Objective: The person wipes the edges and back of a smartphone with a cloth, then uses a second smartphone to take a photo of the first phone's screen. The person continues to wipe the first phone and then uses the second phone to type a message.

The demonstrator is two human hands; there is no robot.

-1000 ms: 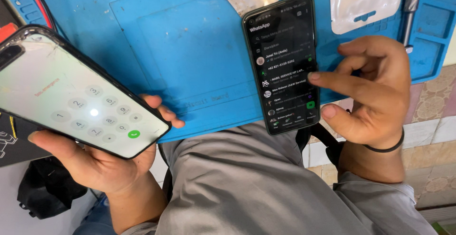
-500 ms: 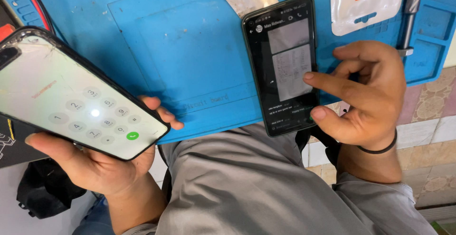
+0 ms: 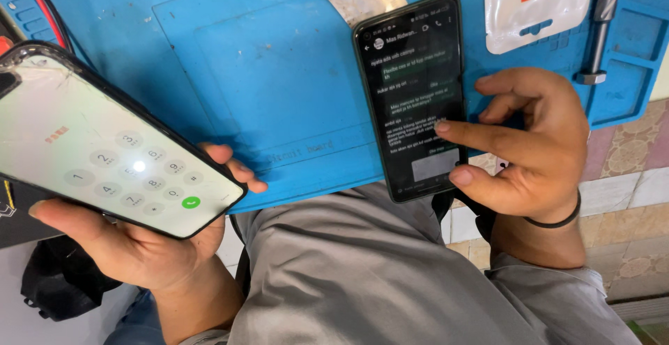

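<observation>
While a cracked white-screened phone (image 3: 104, 146) is gripped in the left hand (image 3: 132, 244), a dark phone (image 3: 414, 94) lying on the blue mat (image 3: 244, 73) is touched by the right hand (image 3: 536, 150), forefinger extended, thumb at its edge.

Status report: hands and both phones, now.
Left hand grips cracked phone, dial pad lit. Right hand forefinger on dark phone, lying on blue mat. Nothing in between.
</observation>
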